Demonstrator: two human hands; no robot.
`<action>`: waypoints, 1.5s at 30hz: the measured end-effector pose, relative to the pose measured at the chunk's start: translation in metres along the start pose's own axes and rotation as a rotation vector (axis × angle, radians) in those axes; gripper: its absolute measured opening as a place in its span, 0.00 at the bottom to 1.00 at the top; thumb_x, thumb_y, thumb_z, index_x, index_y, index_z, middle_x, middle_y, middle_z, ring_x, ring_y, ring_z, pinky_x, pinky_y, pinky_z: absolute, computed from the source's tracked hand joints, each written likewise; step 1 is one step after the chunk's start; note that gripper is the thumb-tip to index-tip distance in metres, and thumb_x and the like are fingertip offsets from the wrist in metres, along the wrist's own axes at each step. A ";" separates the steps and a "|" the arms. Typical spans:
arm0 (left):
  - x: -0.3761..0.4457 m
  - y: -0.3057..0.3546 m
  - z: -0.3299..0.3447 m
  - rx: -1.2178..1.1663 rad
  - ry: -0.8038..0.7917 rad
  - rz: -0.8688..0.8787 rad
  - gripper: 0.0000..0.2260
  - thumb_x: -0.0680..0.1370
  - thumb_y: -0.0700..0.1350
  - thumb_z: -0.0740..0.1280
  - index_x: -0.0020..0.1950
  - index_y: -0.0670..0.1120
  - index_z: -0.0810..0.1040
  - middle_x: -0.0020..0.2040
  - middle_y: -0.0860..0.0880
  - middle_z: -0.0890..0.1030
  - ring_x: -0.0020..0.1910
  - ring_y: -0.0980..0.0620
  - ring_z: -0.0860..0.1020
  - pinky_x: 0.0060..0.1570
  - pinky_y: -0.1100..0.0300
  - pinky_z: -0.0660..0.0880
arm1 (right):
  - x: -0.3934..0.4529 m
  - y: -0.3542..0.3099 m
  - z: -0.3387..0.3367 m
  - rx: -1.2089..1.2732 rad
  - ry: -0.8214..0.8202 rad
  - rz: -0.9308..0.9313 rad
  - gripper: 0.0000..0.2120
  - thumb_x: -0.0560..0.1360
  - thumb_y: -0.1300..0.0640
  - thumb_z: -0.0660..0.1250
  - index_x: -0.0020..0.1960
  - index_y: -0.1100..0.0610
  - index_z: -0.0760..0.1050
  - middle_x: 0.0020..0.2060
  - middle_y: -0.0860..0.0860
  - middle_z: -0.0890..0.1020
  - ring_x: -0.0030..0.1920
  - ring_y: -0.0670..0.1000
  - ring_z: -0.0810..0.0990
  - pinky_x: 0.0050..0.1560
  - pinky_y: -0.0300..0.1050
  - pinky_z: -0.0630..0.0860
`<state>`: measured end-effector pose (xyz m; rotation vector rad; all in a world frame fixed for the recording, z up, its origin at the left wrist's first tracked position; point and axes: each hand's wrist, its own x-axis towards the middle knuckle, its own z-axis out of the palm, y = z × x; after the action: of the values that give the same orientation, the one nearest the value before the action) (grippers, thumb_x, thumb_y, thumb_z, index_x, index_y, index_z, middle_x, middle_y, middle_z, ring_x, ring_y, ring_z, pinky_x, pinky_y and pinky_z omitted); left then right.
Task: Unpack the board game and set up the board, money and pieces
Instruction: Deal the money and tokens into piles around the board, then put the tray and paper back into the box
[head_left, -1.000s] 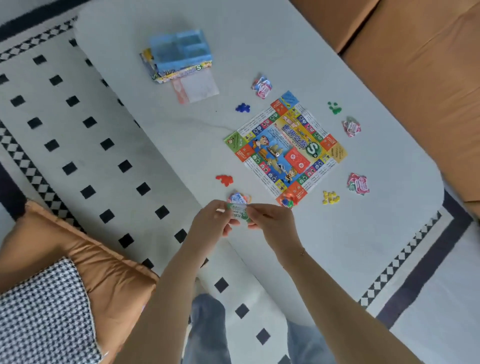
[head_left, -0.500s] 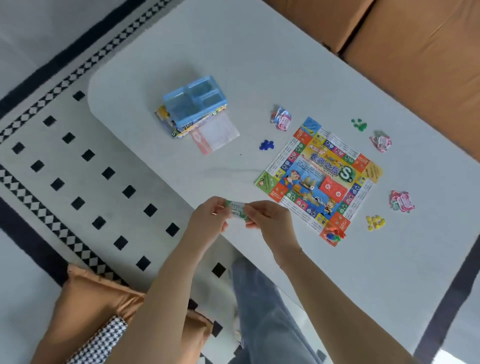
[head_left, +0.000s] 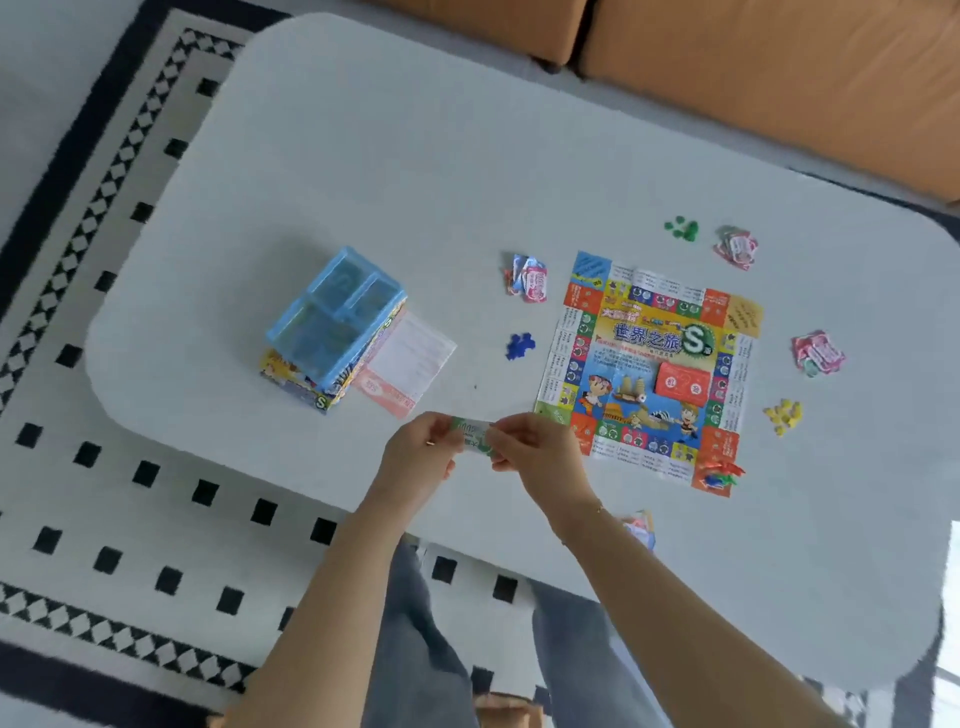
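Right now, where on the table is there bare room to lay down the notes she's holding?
Bare: the stretch between the blue tray and the blue pieces, and the far half toward the sofa. Crowded: all around the board, ringed by money piles and pieces.

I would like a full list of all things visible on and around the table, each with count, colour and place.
table: one, white, centre
board: one, many colours, flat on the table's right half
red cards: one stack, on the board
blue tray: one, on a printed box at the left
paper sheet: one, white and orange, beside the box
piece heaps: blue, green, yellow, one each, around the board
money piles: at least three, mostly pink, around the board
sofa: orange, beyond the table
rug: white with black squares
green note: one, between the hands
left hand, right hand: both pinch the note
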<state>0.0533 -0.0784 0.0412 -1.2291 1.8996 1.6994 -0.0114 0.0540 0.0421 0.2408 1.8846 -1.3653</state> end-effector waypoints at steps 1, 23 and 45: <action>0.006 0.000 0.001 0.025 -0.052 0.000 0.05 0.79 0.40 0.63 0.53 0.44 0.76 0.43 0.48 0.80 0.33 0.54 0.74 0.34 0.66 0.72 | 0.000 0.005 0.001 0.045 0.052 0.020 0.02 0.73 0.66 0.68 0.44 0.62 0.79 0.35 0.55 0.82 0.34 0.50 0.80 0.40 0.41 0.81; -0.038 0.005 0.241 0.580 -0.614 0.120 0.08 0.79 0.40 0.59 0.52 0.48 0.76 0.45 0.52 0.80 0.38 0.56 0.77 0.38 0.60 0.76 | -0.090 0.201 -0.224 1.039 1.179 0.293 0.08 0.74 0.64 0.69 0.52 0.66 0.78 0.39 0.58 0.80 0.38 0.50 0.80 0.35 0.32 0.79; -0.049 0.024 0.338 0.684 -0.668 0.162 0.13 0.78 0.37 0.55 0.53 0.49 0.76 0.47 0.52 0.80 0.39 0.55 0.77 0.38 0.64 0.70 | -0.072 0.252 -0.300 0.319 1.133 0.552 0.11 0.74 0.50 0.66 0.48 0.55 0.67 0.46 0.51 0.75 0.45 0.54 0.75 0.43 0.45 0.68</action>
<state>-0.0385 0.2495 0.0087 -0.2138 1.8965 1.1320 0.0359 0.4374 -0.0556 1.8569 2.1163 -1.1847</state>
